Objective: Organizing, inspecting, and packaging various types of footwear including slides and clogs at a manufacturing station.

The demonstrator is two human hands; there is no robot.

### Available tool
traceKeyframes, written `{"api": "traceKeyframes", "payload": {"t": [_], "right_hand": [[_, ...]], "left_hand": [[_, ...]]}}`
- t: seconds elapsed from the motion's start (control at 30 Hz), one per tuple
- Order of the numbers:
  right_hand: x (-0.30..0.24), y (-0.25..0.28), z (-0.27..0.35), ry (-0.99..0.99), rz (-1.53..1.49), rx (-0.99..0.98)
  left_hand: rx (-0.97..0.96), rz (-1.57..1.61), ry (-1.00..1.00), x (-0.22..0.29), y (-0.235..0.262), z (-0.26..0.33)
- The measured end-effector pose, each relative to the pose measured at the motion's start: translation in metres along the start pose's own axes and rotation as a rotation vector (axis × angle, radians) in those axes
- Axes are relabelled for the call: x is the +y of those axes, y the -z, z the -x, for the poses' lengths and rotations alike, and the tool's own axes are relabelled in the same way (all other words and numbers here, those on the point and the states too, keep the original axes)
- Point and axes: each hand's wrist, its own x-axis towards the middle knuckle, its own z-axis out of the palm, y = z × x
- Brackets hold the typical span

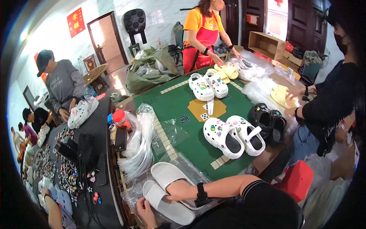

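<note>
A pair of light grey slide sandals lies on clear plastic at the table's near edge. The nearer slide [173,212] is between my hands, and the farther slide [164,170] rests against it. My left hand [146,213] comes up from the lower edge, its fingers curled at the strap side of the nearer slide. From the right, my right hand [178,190] reaches over the farther slide into the nearer one's strap opening; its fingers are hidden there. A black wristband [201,192] is on my right wrist. Crumpled clear plastic bags [131,192] lie beside the slides.
White clogs with charms [219,133] stand mid-table, black clogs [263,118] to their right. A bundle of clear strips [139,152] and a red-lidded jar [120,117] sit left. Co-workers stand around; loose charms cover the dark side table [101,133]. A red stool [299,179] is lower right.
</note>
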Motion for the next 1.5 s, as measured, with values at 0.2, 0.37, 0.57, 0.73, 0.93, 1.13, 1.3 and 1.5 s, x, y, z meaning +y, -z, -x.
{"api": "traceKeyframes", "payload": {"t": [0.2,0.37,0.57,0.73,0.93,1.13,1.3,1.5], "right_hand": [[0.005,0.037,0.011,-0.023,0.046,0.122],[0.0,0.164,0.049,-0.204,0.191,0.436],[0.077,0.295,0.093,-0.545,0.273,0.748],[0.194,0.351,0.123,-0.709,0.397,0.849],[0.234,0.34,0.12,-0.731,0.508,0.927],[0.198,0.288,0.116,-0.629,0.353,0.61],[0.137,0.212,0.097,-0.426,0.252,0.458],[0.088,0.121,0.058,-0.085,0.131,0.039]], "left_hand": [[-0.001,-0.114,0.019,0.018,0.006,0.005],[-0.011,0.084,0.087,0.023,0.007,0.01],[0.097,0.232,0.142,-0.057,-0.009,0.003],[0.034,0.193,0.045,-0.029,-0.016,-0.003],[0.024,0.38,0.145,-0.033,-0.014,-0.003],[-0.042,0.267,0.14,-0.006,-0.012,-0.006],[-0.133,0.234,0.151,-0.023,-0.007,0.003],[-0.154,0.224,0.122,0.015,0.014,0.018]]}}
